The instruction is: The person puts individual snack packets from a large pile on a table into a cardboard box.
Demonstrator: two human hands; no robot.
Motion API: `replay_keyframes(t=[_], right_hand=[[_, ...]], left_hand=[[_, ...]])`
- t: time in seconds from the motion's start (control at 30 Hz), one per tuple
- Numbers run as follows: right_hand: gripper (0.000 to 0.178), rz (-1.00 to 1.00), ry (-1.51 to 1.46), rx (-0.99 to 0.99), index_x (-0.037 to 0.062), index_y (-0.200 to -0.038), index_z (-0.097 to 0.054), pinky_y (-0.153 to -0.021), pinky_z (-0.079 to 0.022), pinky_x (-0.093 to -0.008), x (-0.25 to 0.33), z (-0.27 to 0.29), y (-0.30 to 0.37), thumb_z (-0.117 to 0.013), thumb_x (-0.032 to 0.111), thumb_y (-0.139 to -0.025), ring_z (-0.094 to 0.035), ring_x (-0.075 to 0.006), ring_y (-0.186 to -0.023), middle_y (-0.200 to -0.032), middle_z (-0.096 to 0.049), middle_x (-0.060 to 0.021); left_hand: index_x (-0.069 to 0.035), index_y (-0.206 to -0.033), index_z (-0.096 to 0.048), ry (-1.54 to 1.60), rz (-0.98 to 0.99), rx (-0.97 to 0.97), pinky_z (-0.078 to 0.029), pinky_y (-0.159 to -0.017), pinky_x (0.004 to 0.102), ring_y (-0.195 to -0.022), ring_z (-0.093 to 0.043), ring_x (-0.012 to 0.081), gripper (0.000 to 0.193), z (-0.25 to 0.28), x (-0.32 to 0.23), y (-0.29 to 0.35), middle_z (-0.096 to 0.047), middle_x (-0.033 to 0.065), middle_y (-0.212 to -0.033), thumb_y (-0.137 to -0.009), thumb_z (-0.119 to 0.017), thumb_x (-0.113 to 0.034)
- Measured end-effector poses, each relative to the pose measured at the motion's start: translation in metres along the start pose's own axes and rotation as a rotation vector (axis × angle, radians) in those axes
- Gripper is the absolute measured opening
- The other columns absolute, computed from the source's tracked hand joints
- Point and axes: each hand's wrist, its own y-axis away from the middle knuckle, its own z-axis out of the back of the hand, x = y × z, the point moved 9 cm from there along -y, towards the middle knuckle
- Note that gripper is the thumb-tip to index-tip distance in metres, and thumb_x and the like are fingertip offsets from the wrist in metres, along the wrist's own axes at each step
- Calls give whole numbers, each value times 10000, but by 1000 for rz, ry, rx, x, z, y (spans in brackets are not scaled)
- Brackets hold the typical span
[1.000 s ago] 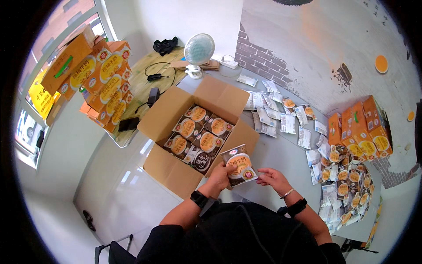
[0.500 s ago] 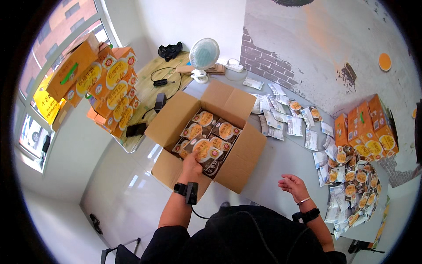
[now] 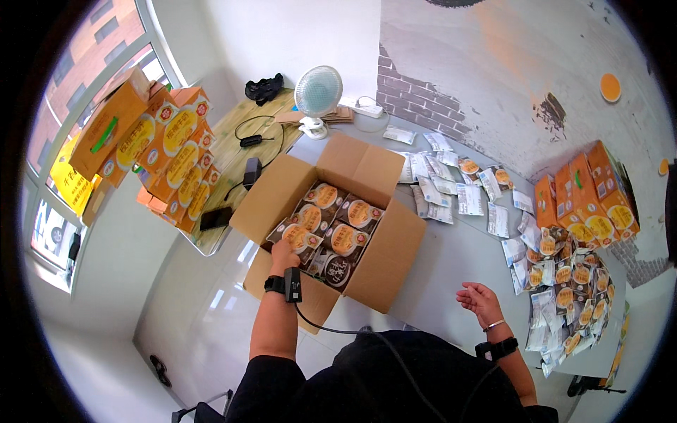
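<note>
An open cardboard box stands on the grey table with its flaps folded out. Brown packs with orange circles fill it in rows. My left hand reaches over the near left edge of the box, its fingers closed on the end of a flat brown sachet that lies over the packs. Over the table to the right of the box, my right hand hovers, holding nothing, with its fingers loosely bent and partly apart. A heap of sachets lies to the right of that hand.
White-backed sachets are scattered behind the box. Orange cartons stand at the far right; more orange cartons are stacked on the left. A small fan, a phone and cables lie beyond the box.
My left hand has moved left with the sachet, from the middle of the packs toward the box's left side, uncovering packs beneath. My right hand has barely moved.
</note>
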Motion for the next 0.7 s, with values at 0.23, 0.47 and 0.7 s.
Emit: replay_keyframes(t=[0.23,0.47,0.7], right_hand=[[304,-15,6,30,19,-1081,-514,-728,-475,-267,-2,-8,-3,-505,250,-884,-601,-172,-834,-932,-613,-111],[297,-13,1,21,22,-1081,-517,-728,-474,-267,1,-7,-2,-502,246,-887,-600,-166,-832,-931,-613,-108],[294,-17,5,3,20,-1082,-517,-728,-474,-264,2,-5,-1,-494,243,-892,-598,-162,-827,-927,-612,-102]], left_hand=[[-31,-688,-526,78,49,67,-402,-531,416,-662,-510,383,201,10,26,14,-511,186,-666,-592,-604,-189],[-10,-676,-445,87,77,116,-356,-511,378,-598,-431,282,157,3,26,17,-412,125,-624,-678,-544,-132],[12,-702,-450,201,-44,-26,-344,-499,384,-580,-443,291,139,23,7,17,-417,141,-622,-685,-527,-102]])
